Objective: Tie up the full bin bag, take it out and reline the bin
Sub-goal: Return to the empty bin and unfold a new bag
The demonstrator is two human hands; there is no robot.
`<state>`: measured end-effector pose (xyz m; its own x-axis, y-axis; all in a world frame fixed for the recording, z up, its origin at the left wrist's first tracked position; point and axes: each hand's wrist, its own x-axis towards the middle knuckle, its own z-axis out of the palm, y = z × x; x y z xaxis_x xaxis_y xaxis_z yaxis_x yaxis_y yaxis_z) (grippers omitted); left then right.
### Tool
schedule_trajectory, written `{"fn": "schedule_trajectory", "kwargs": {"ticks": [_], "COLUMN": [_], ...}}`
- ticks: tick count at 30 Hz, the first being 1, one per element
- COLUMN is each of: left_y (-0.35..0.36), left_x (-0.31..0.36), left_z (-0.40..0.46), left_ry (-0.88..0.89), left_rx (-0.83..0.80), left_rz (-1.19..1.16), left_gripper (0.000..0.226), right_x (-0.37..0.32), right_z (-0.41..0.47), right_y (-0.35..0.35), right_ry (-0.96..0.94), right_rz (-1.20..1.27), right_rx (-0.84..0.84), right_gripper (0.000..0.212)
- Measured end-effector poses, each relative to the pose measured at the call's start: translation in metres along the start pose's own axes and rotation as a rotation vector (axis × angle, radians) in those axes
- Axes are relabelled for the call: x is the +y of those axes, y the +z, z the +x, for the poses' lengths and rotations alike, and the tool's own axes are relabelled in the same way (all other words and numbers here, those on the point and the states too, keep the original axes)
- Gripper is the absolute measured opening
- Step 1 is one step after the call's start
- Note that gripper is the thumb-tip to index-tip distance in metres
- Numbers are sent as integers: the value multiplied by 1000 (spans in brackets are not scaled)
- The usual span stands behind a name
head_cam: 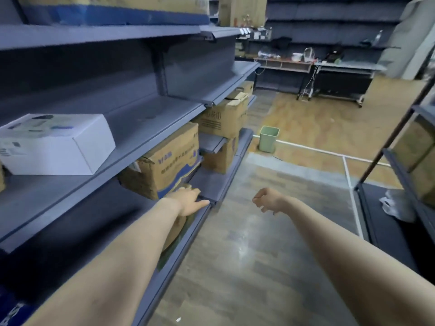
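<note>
The green bin (269, 139) is standing unlined, well apart; relining is being prepared. Nothing is being held: left hand (188, 201) extended, right hand (267, 200) loosely curled. A liner is being called for.

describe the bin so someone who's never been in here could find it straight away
Follow the long grey shelving on the left to its far end. There, on the wooden floor beside the last cardboard boxes, stands the bin. It is small, pale green and open-topped, with no bag showing in it, the only green thing among brown boxes and grey metal.
</note>
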<state>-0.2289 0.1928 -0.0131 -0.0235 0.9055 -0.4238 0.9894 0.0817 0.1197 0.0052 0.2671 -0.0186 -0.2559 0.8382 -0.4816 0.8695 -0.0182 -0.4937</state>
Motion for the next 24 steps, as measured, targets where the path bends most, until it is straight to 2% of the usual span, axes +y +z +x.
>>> {"fn": "schedule_trajectory", "kwargs": {"ticks": [2, 7, 12, 17, 24], "left_y": [-15, -41, -66, -109, -151], "left_x": [20, 49, 44, 40, 72], "left_z": [29, 91, 154, 228, 323], "left_ry": [31, 85, 75, 76, 170], "left_rx": [26, 38, 16, 37, 14], "left_rz": [13, -10, 37, 98, 114], "left_gripper": [69, 69, 67, 68, 69], "right_x": [15, 37, 32, 23, 45], "right_z": [19, 66, 123, 182, 245], "right_y": [-27, -78, -116, -159, -212], "right_ry": [17, 50, 45, 34, 86], "right_rz": [43, 73, 55, 82, 72], "right_rx": [18, 59, 42, 73, 88], "right_gripper": [33, 14, 20, 10, 10]}}
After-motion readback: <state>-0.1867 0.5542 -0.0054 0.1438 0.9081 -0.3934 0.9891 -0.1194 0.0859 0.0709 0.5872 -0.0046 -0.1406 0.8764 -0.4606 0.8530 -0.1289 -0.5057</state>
